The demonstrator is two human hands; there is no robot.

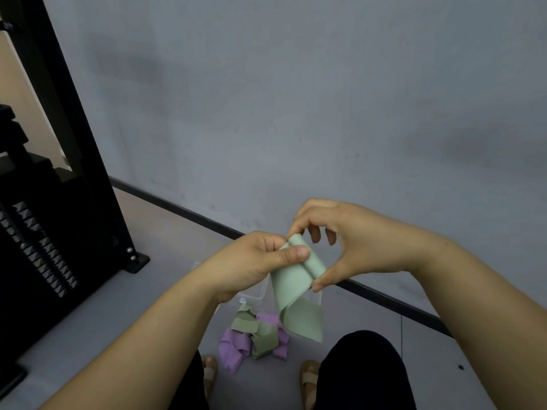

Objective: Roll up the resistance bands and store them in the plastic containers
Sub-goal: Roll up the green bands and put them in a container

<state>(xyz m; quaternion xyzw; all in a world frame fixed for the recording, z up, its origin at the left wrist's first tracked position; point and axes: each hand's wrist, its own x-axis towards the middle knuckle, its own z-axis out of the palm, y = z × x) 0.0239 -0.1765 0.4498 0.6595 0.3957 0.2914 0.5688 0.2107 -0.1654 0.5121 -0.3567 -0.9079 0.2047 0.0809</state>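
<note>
A pale green resistance band [293, 288] is held up in front of me, its top end wound into a small roll and its loose tail hanging down. My left hand [254, 261] pinches the band with the thumb pressed across the roll. My right hand [340, 247] pinches the roll's two ends between curled fingers and thumb. Below, on the floor, lies a heap of loose bands, olive green [260, 335] and purple [233, 350]. A clear plastic container [254, 294] stands behind the heap, mostly hidden by my hands and the band.
A black weight-stack machine [53, 220] with a bolted foot stands at the left. A grey wall with a black skirting [177, 208] runs across behind. My knees in black trousers and sandalled feet [309, 380] flank the heap on the grey floor.
</note>
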